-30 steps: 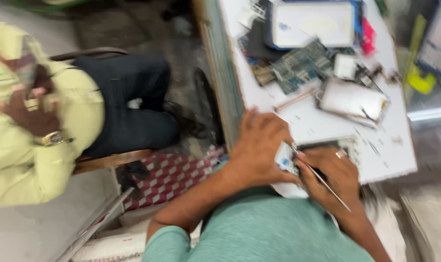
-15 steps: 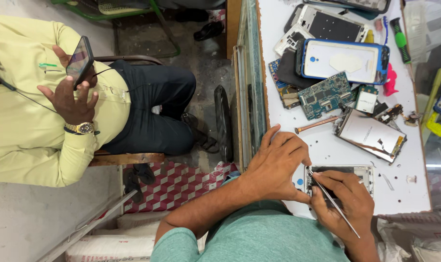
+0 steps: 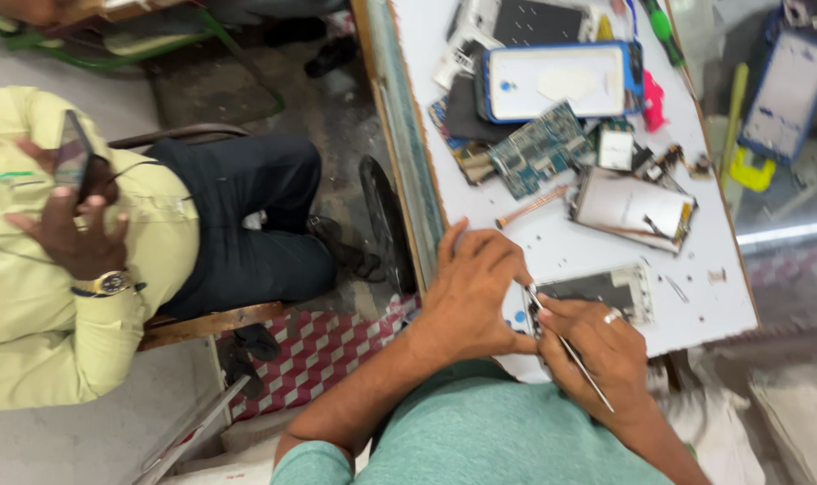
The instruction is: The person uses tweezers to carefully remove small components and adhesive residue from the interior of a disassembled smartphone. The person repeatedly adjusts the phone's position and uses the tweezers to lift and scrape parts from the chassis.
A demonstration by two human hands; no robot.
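An opened white phone body (image 3: 606, 292) lies at the near edge of the white work table (image 3: 570, 242). My left hand (image 3: 471, 292) presses down on its left end and holds it steady. My right hand (image 3: 601, 355), with a ring on one finger, grips thin metal tweezers (image 3: 565, 346) whose tip touches the phone's inside near my left thumb. Part of the phone is hidden under both hands.
Farther back on the table lie a white phone back cover (image 3: 561, 81), a blue circuit board (image 3: 538, 148), a screen panel (image 3: 633, 208), a copper-coloured screwdriver (image 3: 534, 205) and small parts. A seated person in a yellow shirt (image 3: 76, 260) holds a phone at left.
The camera view has shifted and steadied; the table now sits more to the right. My hands stay on the phone body with the tweezers at the same spot.
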